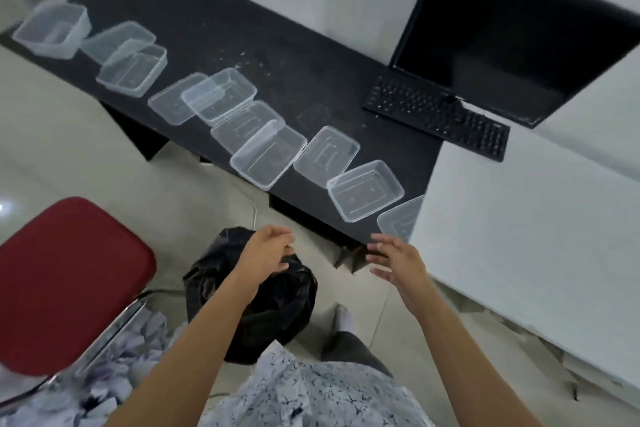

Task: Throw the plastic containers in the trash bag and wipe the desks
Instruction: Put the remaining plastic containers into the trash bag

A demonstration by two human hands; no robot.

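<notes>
Several clear plastic containers and lids lie in a row along the front edge of the black desk (242,28), from the far left one (52,28) to the nearest whole one (365,189). A black trash bag (263,305) stands on the floor below the desk edge. My left hand (266,250) is over the bag's top, fingers curled at its rim. My right hand (394,260) hovers to the right of the bag with fingers spread, holding nothing, just below a container (398,220) half hidden by the white partition.
A black monitor (512,31) and keyboard (436,114) sit at the desk's right end. A white partition (536,236) borders the desk on the right. A red chair (65,281) stands to the left, with crumpled paper (114,374) below it. Crumbs dot the desk.
</notes>
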